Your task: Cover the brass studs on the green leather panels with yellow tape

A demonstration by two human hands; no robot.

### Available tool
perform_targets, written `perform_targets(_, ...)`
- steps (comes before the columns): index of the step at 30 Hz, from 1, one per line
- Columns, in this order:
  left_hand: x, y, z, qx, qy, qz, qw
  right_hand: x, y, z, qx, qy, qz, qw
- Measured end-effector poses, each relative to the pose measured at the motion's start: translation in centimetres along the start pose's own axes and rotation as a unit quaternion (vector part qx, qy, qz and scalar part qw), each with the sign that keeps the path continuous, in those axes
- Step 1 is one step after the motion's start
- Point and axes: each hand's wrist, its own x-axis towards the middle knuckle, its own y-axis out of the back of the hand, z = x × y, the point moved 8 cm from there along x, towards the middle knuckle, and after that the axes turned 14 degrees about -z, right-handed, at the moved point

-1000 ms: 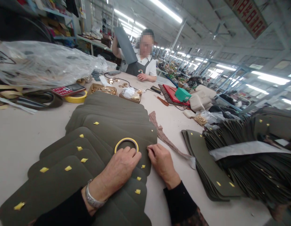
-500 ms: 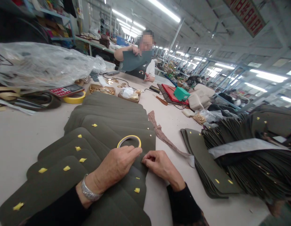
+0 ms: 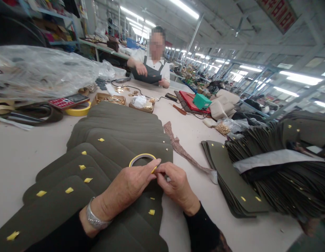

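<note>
My left hand [image 3: 135,182] is closed on a roll of yellow tape [image 3: 142,156], held over a fanned-out stack of dark green panels [image 3: 120,122]. Thumb and fingers of my right hand [image 3: 174,182] are pinched together at the roll's right side; what lies between them is too small to make out, perhaps the tape's end. Small yellow tape pieces [image 3: 82,167] stick to several panels. Two small shiny metal studs [image 3: 167,149] show near the right edge of one panel, just beyond my hands.
Across the table a co-worker [image 3: 152,66] handles a dark panel. Boxes of gold hardware [image 3: 110,99], another yellow tape roll [image 3: 78,109] and a plastic bag [image 3: 44,70] lie at the back left. More dark panels [image 3: 236,182] are stacked right; a brown strip [image 3: 183,148] lies between.
My right hand has moved up and left to meet the tape roll at my left fingertips. The co-worker has lowered the panel from in front of the face.
</note>
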Motion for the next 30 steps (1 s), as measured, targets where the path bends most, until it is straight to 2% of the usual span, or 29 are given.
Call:
perform_targets(6, 0.2, -0.1, 0.2, -0.009, 0.002, -0.016, 1.000, -0.3, 0.0, -0.1, -0.056, -0.015, 0.037, 0.998)
perform_targets(12, 0.4, 0.2, 0.0, 0.015, 0.042, -0.027, 0.999, -0.5, 0.2, -0.7, -0.087, -0.031, 0.052, 0.994)
perform_targets(16, 0.3, 1.2, 0.5, 0.035, 0.034, 0.017, 0.999, -0.7, 0.4, 0.0, 0.038, -0.127, 0.090, 0.987)
perform_targets(19, 0.1, 1.6, 1.4, 0.048, 0.012, 0.047, 0.998, -1.0, 0.0, 1.2, 0.142, -0.205, 0.104, 0.963)
perform_targets(22, -0.1, 1.4, 2.2, 0.033, -0.013, 0.047, 0.998, -1.6, 0.3, 3.6, 0.177, -0.266, 0.120, 0.940)
perform_targets(24, 0.0, 0.8, 2.2, 0.040, -0.007, 0.015, 0.999, -2.4, 0.5, 6.1, 0.222, -0.311, 0.110, 0.918)
perform_targets(27, 0.3, -0.8, 1.3, 0.088, 0.043, -0.080, 0.992, -3.5, 0.2, 9.1, 0.296, -0.347, 0.054, 0.888)
perform_targets(30, 0.5, -2.0, 0.5, 0.113, 0.075, -0.157, 0.978, -3.9, -0.3, 10.2, 0.296, -0.352, -0.002, 0.888)
